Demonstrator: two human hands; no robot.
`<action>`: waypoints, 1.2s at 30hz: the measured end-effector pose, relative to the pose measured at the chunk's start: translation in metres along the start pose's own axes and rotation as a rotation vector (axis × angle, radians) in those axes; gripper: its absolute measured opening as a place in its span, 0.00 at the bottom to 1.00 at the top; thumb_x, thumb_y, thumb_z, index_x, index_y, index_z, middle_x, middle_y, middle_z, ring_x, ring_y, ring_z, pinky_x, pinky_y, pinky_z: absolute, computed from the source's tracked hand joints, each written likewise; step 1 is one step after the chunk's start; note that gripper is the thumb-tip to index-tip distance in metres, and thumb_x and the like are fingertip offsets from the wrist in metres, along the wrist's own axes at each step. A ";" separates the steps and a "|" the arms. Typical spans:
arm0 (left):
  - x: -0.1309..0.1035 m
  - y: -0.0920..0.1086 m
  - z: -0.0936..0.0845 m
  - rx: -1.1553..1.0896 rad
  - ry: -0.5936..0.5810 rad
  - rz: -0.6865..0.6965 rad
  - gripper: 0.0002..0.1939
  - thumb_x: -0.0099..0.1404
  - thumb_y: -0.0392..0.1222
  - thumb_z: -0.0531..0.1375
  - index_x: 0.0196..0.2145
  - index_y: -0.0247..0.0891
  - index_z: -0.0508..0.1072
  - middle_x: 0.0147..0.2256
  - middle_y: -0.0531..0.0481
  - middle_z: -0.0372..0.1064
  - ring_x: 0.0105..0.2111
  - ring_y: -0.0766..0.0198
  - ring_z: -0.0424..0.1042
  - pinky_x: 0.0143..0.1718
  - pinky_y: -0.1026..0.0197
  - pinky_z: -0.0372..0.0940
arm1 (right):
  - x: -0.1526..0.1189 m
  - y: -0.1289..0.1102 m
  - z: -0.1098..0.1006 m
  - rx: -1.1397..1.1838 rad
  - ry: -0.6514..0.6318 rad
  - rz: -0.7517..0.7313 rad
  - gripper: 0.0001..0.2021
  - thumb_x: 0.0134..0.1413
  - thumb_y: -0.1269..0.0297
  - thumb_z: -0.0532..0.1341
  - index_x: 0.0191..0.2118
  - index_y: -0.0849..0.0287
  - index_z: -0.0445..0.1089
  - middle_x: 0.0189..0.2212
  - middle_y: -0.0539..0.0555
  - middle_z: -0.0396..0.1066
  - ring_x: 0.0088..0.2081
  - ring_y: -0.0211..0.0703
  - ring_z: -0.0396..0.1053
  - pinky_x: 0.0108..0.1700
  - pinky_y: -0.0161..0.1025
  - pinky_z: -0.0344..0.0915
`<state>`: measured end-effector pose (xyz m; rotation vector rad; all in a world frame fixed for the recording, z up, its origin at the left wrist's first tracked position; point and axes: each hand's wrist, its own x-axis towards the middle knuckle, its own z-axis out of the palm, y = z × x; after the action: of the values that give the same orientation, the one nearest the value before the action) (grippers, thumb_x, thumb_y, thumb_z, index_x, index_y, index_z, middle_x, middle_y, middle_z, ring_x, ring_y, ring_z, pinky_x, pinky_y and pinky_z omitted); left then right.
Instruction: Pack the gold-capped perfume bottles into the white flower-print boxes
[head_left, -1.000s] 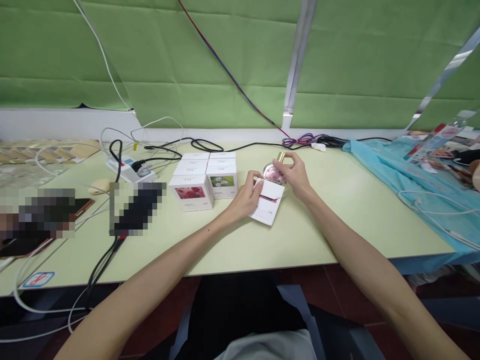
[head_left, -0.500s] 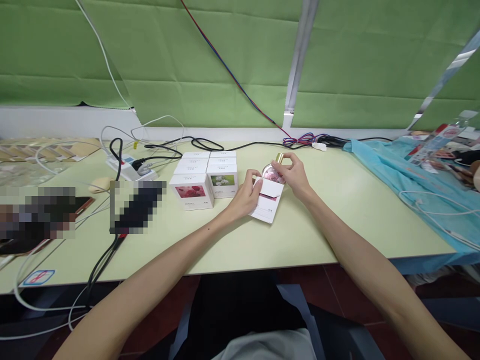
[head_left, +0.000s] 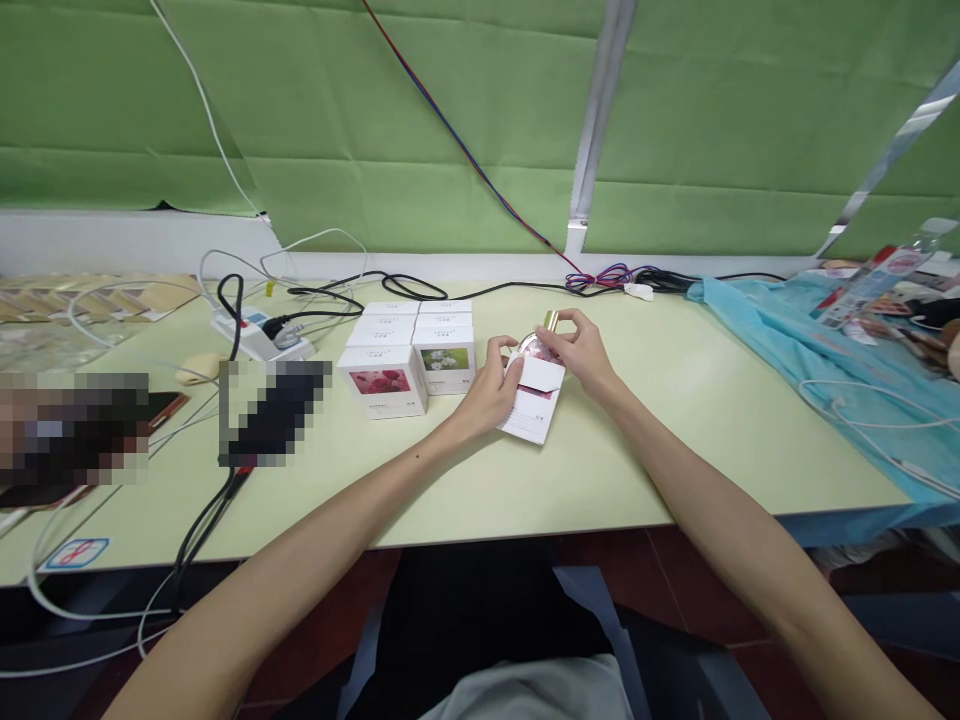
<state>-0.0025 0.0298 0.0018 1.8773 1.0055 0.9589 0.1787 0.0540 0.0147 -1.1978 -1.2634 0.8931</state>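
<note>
From here I see the round bottle [head_left: 531, 346] at the far end of a small white box [head_left: 534, 408], its base hidden. The left hand [head_left: 491, 388] grips the box's left side; the right hand [head_left: 582, 356], angled in from the right, pinches the bottle near its gold cap [head_left: 551, 320]. Closed cartons [head_left: 384, 388] stand left.

From my remote station I've got the L forearm [head_left: 300, 530] coming in from bottom L, bare, slanting up & inward, w/ a small dark spot [head_left: 417, 456] just short of the L wrist [head_left: 454, 432]. L hand [head_left: 489, 392] is in a grip, index arched, thumb [head_left: 516, 370] bent toward it. R forearm [head_left: 712, 520], also bare, slants in from bottom R; R wrist [head_left: 616, 390] approx. in line. R hand [head_left: 583, 352] pinches btw thumb & fingers, a bit higher than L. Hands near each other, not touching.
</note>
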 end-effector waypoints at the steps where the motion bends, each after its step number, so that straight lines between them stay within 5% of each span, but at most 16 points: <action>1: 0.000 0.001 0.000 0.005 -0.002 0.005 0.22 0.75 0.57 0.47 0.58 0.41 0.53 0.32 0.53 0.70 0.30 0.61 0.71 0.33 0.60 0.63 | 0.000 0.000 0.000 -0.002 0.001 0.002 0.33 0.38 0.38 0.72 0.43 0.53 0.62 0.22 0.49 0.75 0.23 0.44 0.73 0.23 0.35 0.64; 23: -0.002 0.008 0.000 0.104 0.024 0.029 0.26 0.76 0.50 0.46 0.66 0.38 0.57 0.47 0.44 0.75 0.37 0.60 0.73 0.41 0.58 0.67 | -0.001 0.000 0.003 0.018 0.021 0.025 0.32 0.36 0.41 0.73 0.42 0.54 0.62 0.21 0.47 0.74 0.21 0.41 0.70 0.23 0.34 0.61; 36: -0.002 0.007 0.001 0.090 0.022 0.024 0.24 0.76 0.49 0.46 0.64 0.38 0.59 0.41 0.46 0.75 0.33 0.61 0.72 0.37 0.60 0.66 | 0.000 0.001 0.005 0.008 0.037 0.042 0.28 0.41 0.43 0.72 0.41 0.55 0.64 0.19 0.47 0.72 0.20 0.40 0.67 0.21 0.34 0.59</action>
<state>-0.0003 0.0252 0.0076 1.9608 1.0572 0.9643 0.1743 0.0551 0.0132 -1.2327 -1.2078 0.9015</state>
